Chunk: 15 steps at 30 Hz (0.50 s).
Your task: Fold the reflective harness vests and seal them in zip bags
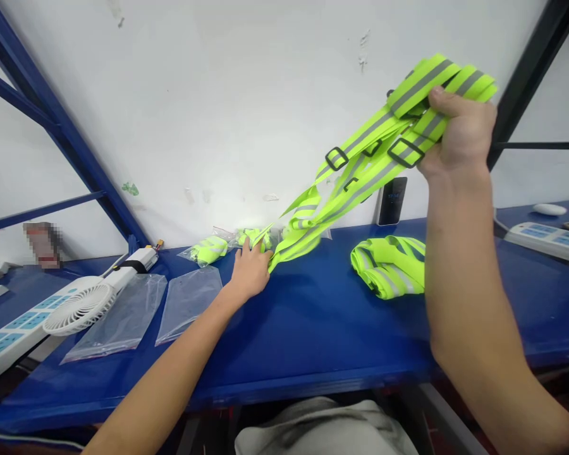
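A neon yellow reflective harness [360, 170] with grey stripes and black buckles stretches slantwise between my two hands. My right hand [462, 129], raised at the upper right, is closed round its bunched straps. Low over the table, my left hand [251, 268] has its fingers closed on the lower end of the straps. A second harness lies rolled up as a neon bundle [389, 265] on the blue table, partly hidden behind my right forearm. Bagged neon harnesses [211, 249] lie beyond my left hand, near the wall.
Flat clear plastic bags [189, 300] lie left of my left arm, beside a white handheld fan [80, 309] and a long power strip [28, 319]. A dark phone [391, 201] leans against the wall. Another power strip [550, 240] sits at right. Blue frame posts [71, 139] rise at left.
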Motion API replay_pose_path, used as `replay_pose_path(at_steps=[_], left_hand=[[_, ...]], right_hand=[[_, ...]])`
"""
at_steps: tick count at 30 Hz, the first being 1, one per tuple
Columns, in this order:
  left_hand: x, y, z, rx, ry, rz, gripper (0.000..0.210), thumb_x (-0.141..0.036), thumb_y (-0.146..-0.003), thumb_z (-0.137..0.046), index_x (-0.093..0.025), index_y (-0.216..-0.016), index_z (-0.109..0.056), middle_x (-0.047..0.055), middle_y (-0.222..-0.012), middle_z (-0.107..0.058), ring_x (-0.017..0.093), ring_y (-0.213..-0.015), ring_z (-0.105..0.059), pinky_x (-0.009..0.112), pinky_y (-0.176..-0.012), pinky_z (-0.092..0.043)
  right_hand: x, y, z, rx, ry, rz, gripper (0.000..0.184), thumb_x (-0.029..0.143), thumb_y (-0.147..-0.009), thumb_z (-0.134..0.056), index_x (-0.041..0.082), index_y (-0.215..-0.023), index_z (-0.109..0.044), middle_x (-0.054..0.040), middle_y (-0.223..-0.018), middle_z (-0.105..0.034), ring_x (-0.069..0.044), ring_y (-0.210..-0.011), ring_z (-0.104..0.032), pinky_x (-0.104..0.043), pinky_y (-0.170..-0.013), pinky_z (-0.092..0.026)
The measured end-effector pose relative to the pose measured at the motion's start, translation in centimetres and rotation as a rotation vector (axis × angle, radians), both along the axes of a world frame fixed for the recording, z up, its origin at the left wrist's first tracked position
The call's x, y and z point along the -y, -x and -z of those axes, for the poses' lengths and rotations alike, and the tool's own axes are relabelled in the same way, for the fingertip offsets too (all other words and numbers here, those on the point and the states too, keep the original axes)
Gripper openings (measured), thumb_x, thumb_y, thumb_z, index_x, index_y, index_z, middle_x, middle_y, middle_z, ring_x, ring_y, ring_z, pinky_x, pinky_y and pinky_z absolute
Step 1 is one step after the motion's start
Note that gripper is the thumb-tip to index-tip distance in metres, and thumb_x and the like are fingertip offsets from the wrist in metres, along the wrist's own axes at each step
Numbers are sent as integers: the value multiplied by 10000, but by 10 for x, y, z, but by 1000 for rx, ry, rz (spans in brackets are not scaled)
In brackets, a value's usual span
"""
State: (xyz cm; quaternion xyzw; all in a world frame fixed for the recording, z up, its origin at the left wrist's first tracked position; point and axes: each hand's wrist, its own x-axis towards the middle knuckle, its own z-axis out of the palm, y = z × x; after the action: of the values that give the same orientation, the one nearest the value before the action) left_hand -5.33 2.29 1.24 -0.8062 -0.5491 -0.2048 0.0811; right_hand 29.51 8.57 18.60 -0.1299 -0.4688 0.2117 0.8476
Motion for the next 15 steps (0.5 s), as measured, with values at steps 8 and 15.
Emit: replay_pose_path(at_steps=[8, 15], left_hand=[[-4, -1, -8, 695, -181, 304, 286, -106, -758, -527, -227, -1018, -531, 123, -1428, -575, 291, -1424, -437, 494, -1168, -330], [29, 10, -13, 555, -632, 346, 279, -368, -841, -628, -227, -663, -465, 104, -1062, -684, 290, -1127, -616, 467, -997, -480]], right_hand=[[-41, -23, 24, -204, 244, 117, 173, 55, -708, -609, 225, -731, -596, -96, -982, -731, -274, -916, -711, -397, -737, -563], [-56, -41, 45, -381, 491, 58, 190, 43, -776, -525, 226, -763, -574, -56, -816, -696, -222, -789, -693, -398, -722, -548]])
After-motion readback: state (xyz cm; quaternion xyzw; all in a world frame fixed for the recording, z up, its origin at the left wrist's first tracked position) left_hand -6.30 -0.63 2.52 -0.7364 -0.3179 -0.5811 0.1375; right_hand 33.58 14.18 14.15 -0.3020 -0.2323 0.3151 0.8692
